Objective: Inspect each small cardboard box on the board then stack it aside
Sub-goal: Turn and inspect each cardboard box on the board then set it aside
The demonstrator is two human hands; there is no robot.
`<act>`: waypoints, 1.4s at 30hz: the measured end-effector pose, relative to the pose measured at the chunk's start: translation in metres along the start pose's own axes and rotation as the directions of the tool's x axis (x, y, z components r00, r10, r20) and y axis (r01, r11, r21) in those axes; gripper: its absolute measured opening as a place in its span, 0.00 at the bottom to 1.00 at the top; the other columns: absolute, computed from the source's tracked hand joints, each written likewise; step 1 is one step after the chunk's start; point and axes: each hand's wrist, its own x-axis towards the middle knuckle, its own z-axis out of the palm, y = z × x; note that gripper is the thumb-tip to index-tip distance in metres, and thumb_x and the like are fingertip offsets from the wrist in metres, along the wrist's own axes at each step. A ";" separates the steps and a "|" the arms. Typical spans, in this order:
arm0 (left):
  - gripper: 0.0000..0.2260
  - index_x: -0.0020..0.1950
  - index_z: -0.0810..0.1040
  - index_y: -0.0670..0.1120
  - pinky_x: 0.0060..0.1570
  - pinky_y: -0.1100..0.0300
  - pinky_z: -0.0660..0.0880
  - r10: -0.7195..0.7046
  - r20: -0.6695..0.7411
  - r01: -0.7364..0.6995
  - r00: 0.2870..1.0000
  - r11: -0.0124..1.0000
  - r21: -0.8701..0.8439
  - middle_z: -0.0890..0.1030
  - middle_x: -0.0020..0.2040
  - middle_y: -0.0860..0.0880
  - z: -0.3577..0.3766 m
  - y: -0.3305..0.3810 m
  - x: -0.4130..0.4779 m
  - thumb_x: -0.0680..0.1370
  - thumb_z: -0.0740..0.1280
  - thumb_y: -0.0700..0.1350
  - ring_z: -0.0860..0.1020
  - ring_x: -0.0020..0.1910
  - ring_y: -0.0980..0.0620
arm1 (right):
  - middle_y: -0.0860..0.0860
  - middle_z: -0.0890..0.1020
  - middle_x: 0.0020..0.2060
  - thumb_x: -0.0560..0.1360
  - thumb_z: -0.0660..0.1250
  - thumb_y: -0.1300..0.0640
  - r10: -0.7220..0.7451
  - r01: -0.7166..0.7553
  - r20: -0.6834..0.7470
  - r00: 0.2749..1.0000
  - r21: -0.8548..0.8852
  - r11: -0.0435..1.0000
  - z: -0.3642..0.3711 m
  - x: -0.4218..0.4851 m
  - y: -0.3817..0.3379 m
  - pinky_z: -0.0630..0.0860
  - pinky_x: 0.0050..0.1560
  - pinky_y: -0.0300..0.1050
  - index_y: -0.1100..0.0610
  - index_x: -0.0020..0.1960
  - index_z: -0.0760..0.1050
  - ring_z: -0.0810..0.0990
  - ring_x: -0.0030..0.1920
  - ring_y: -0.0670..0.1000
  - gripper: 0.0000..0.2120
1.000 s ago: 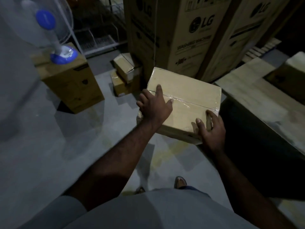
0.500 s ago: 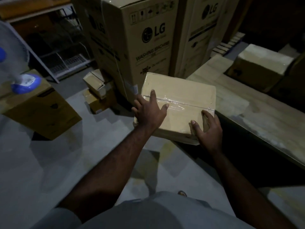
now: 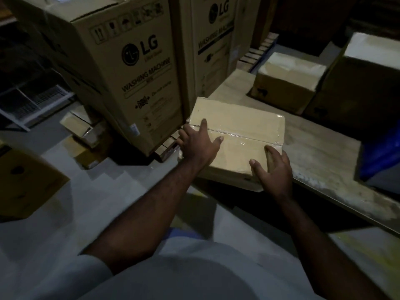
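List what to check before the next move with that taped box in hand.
1. Left hand on the tan taped cardboard box, fingers over its left edge: ok.
2. Right hand gripping the near right corner, thumb on top: ok.
3. Clear tape seam across the top looks unbroken: ok.
4. Bare space on the pale wooden board to the right: ok.
5. Box underside undamaged: cannot tell, hidden.
6. Box resting on the board or held clear: cannot tell.

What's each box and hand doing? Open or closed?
taped box, sealed shut, held by both hands
left hand, on its top, fingers over left edge
right hand, gripping its near right corner
second box, closed, resting on the board
washing machine carton, standing upright
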 end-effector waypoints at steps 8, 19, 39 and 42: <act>0.36 0.79 0.63 0.55 0.67 0.42 0.63 0.147 0.103 -0.147 0.984 0.989 -0.008 0.65 0.72 0.37 0.052 0.056 0.119 0.75 0.67 0.68 0.64 0.69 0.37 | 0.56 0.71 0.74 0.75 0.77 0.46 0.164 -0.167 -0.080 0.983 -0.037 0.985 0.014 0.092 0.024 0.71 0.67 0.49 0.51 0.75 0.74 0.75 0.70 0.59 0.31; 0.38 0.80 0.60 0.55 0.67 0.44 0.63 0.369 0.342 -0.357 0.864 0.929 -0.100 0.61 0.73 0.38 0.105 0.104 0.262 0.75 0.68 0.68 0.62 0.69 0.37 | 0.56 0.71 0.73 0.74 0.78 0.47 0.383 -0.398 -0.172 0.908 -0.064 0.915 0.037 0.212 0.037 0.72 0.66 0.47 0.51 0.76 0.72 0.74 0.70 0.59 0.33; 0.38 0.80 0.59 0.55 0.72 0.42 0.62 0.492 0.501 -0.531 0.712 0.844 -0.074 0.55 0.77 0.35 0.143 0.135 0.282 0.76 0.66 0.70 0.60 0.73 0.35 | 0.62 0.70 0.70 0.76 0.75 0.42 0.490 -0.481 -0.036 0.871 -0.267 0.835 0.001 0.249 0.072 0.76 0.67 0.55 0.51 0.76 0.68 0.74 0.68 0.64 0.33; 0.35 0.82 0.58 0.52 0.76 0.41 0.56 0.556 0.432 -0.611 0.711 0.792 -0.013 0.46 0.82 0.37 0.143 0.128 0.268 0.80 0.62 0.66 0.52 0.79 0.35 | 0.63 0.62 0.76 0.79 0.69 0.39 0.400 -0.393 -0.088 0.912 -0.468 0.792 0.008 0.240 0.072 0.70 0.72 0.66 0.49 0.77 0.63 0.62 0.76 0.67 0.32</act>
